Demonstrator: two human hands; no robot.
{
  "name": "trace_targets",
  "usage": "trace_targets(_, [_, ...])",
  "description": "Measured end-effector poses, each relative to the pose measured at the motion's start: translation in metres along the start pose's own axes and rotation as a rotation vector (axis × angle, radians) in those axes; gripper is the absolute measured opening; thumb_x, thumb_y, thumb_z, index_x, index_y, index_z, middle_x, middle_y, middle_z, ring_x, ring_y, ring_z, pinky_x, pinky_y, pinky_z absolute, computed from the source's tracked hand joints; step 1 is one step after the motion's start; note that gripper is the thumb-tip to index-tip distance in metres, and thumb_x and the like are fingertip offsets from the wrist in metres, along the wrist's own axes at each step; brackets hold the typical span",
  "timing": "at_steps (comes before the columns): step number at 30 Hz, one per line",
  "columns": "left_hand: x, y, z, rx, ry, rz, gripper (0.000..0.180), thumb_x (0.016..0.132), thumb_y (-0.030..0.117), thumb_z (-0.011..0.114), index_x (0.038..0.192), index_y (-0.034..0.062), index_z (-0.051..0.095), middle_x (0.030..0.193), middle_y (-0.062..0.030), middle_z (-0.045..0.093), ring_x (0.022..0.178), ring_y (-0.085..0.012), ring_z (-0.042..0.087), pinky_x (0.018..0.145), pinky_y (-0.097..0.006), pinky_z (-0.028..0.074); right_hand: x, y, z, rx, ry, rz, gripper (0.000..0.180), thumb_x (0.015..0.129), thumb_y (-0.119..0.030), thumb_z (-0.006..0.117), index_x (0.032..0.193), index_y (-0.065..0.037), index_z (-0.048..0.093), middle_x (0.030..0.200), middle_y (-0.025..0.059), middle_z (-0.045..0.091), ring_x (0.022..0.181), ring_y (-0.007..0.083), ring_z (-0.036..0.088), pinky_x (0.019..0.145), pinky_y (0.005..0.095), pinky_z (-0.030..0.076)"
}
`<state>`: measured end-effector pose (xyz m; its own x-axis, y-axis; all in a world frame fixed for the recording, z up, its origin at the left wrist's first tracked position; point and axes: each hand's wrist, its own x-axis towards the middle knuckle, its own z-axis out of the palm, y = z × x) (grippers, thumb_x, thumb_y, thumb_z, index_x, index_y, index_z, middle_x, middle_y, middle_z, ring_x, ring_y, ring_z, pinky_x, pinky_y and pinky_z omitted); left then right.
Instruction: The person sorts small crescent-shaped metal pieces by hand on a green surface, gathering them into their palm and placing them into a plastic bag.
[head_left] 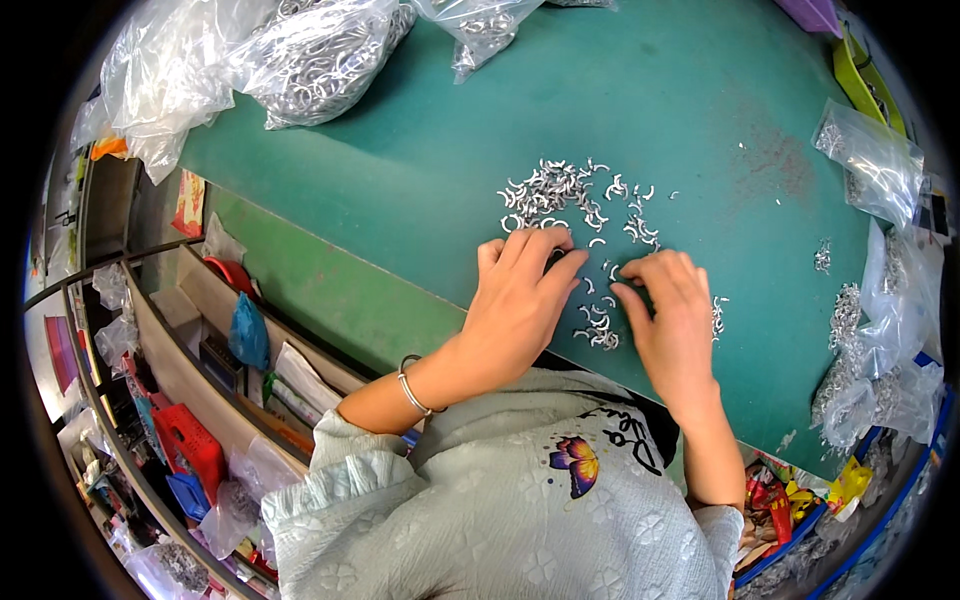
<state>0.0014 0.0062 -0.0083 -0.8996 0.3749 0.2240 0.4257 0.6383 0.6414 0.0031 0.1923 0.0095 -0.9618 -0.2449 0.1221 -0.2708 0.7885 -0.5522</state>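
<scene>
Small silvery curved metal pieces [555,188] lie heaped on the green tabletop in front of my hands. My left hand [515,300] reaches to the near edge of this heap, fingers bent and thumb apart from the index finger. It seems to hold nothing, though its palm side is hidden. Opposite it, my right hand [672,315] has thumb and index finger slightly apart. Its index fingertip is at a single curved piece [613,272]. Between my hands and my body lies a smaller cluster of pieces [598,328]. More pieces [718,315] show beside my right hand.
Clear bags of metal rings [325,75] stand at the far left of the green table [420,180]. Along the right edge are plastic bags [895,300] and loose metal parts [845,320]. Left of the table, open compartments hold a red basket [188,440] and a blue bag [249,330].
</scene>
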Motion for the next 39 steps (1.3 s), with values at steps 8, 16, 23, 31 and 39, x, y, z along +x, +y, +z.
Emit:
trace_targets(8, [-0.003, -0.001, -0.002, -0.004, 0.064, -0.013, 0.029, 0.079, 0.001, 0.069, 0.108, 0.0045, 0.064, 0.106, -0.0067, 0.057, 0.092, -0.0235, 0.055, 0.083, -0.038, 0.036, 0.003, 0.001, -0.001, 0.070, 0.002, -0.001, 0.014, 0.077, -0.004, 0.071, 0.089, -0.004, 0.063, 0.088, 0.0071, 0.057, 0.084, 0.0264, 0.054, 0.074, 0.0372, 0.040])
trace_targets(16, [-0.013, -0.006, -0.005, -0.204, -0.089, 0.069, 0.030, 0.078, -0.003, 0.068, 0.107, 0.0022, 0.064, 0.105, -0.0098, 0.058, 0.091, -0.0264, 0.056, 0.079, -0.038, 0.041, 0.003, 0.002, -0.006, 0.161, -0.200, -0.121, 0.014, 0.078, -0.005, 0.071, 0.089, -0.003, 0.063, 0.088, 0.0076, 0.056, 0.086, 0.0271, 0.054, 0.074, 0.0375, 0.041])
trace_targets(23, [-0.009, 0.000, -0.005, -0.070, 0.038, 0.018, 0.029, 0.079, -0.004, 0.068, 0.107, 0.0024, 0.065, 0.100, -0.0091, 0.058, 0.088, -0.0260, 0.056, 0.080, -0.037, 0.040, 0.015, 0.006, 0.006, 0.058, -0.016, -0.133, 0.013, 0.077, -0.005, 0.072, 0.086, -0.003, 0.063, 0.087, 0.0081, 0.057, 0.083, 0.0274, 0.054, 0.074, 0.0378, 0.042])
trace_targets(31, [-0.015, -0.004, -0.002, -0.113, 0.000, 0.043, 0.031, 0.078, -0.003, 0.068, 0.109, 0.0035, 0.065, 0.102, -0.0073, 0.058, 0.088, -0.0244, 0.055, 0.082, -0.037, 0.036, -0.022, 0.035, -0.044, -0.195, -0.073, 0.044, 0.014, 0.074, -0.001, 0.073, 0.083, -0.002, 0.061, 0.085, 0.0099, 0.057, 0.083, 0.0294, 0.054, 0.075, 0.0383, 0.042])
trace_targets(39, [-0.001, -0.002, 0.010, 0.138, 0.054, -0.039, 0.042, 0.076, -0.002, 0.070, 0.117, 0.0058, 0.063, 0.109, -0.0064, 0.054, 0.095, -0.0230, 0.051, 0.084, -0.039, 0.034, 0.008, 0.022, -0.028, -0.067, 0.033, -0.031, 0.032, 0.077, -0.001, 0.071, 0.107, 0.000, 0.062, 0.105, 0.0143, 0.058, 0.097, 0.0322, 0.055, 0.084, 0.0402, 0.045])
